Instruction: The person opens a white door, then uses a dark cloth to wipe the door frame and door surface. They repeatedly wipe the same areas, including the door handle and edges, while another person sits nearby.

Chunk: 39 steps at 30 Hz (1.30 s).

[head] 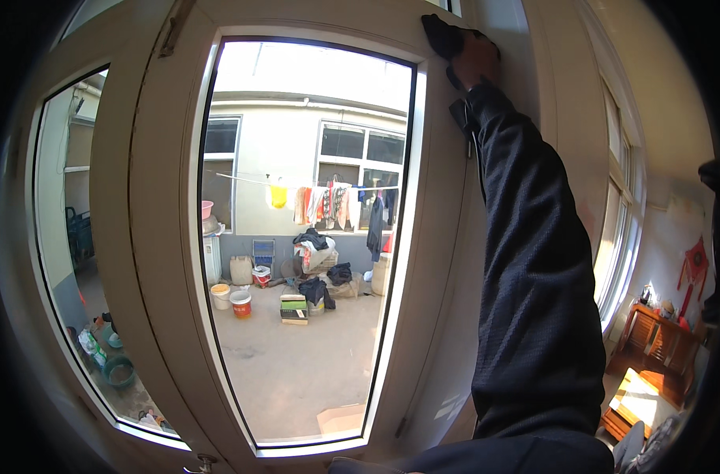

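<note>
My right hand (477, 59), below a dark sleeve, is raised to the upper right corner of a glazed door (443, 178). In it is a dark cloth (441, 35), pressed against the door frame near the top. More dark material shows around the hand and below the wrist; what it is I cannot tell. My left hand is out of view. Before me is the tall glass pane (312, 367) of the door, with a narrower pane (69, 249) to its left.
A door handle (204, 463) sticks out at the bottom. Beyond the glass lie a yard with buckets (241, 303) and hanging laundry (336, 201). To the right indoors are a window (617, 237), a wooden bench (656, 343) and a red wall hanging (694, 266).
</note>
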Tool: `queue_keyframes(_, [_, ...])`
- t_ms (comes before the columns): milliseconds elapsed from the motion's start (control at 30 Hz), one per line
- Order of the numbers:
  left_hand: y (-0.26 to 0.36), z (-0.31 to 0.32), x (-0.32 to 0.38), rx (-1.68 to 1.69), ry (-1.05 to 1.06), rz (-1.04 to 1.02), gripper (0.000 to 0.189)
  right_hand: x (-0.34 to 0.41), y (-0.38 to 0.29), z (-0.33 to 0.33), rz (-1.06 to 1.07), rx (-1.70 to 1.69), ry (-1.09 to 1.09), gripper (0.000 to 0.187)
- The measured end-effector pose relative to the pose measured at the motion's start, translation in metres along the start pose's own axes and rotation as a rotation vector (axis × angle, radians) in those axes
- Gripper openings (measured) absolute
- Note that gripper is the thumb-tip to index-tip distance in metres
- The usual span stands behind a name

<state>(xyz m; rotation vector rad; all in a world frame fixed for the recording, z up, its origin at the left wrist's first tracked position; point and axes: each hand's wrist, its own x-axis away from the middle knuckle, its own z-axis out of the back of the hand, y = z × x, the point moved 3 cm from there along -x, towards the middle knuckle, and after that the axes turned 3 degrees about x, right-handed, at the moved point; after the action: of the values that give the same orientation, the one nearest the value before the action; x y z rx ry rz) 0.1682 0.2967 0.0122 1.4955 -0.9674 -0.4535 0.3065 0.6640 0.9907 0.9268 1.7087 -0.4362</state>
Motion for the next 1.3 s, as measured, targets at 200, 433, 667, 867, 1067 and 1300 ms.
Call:
queue_keyframes(200, [0.004,-0.006,-0.012,0.047,-0.001,0.083,0.034,-0.029,0.019,-0.045,0.002,0.168,-0.021,0.030])
queue_keyframes(433, [0.022,-0.012,-0.020,0.061,-0.015,0.011,0.033,-0.046,0.028,-0.044,0.019,-0.005,-0.067,0.032])
queue_keyframes(667, [0.029,-0.016,0.017,0.049,-0.151,0.070,0.034,0.010,-0.018,-0.001,0.065,-0.240,0.032,0.036])
queue_keyframes(867, [0.009,0.025,0.053,0.053,-0.153,0.179,0.033,0.095,-0.053,0.050,0.090,-0.342,0.009,0.040])
queue_keyframes(1067, [-0.012,0.066,0.090,-0.093,-0.254,0.077,0.036,0.257,-0.059,0.141,-0.089,-0.335,-0.417,0.044])
queue_keyframes(1300, [0.030,0.069,0.151,-0.334,-0.255,0.220,0.040,0.323,-0.077,0.246,-0.047,0.086,-0.629,0.046])
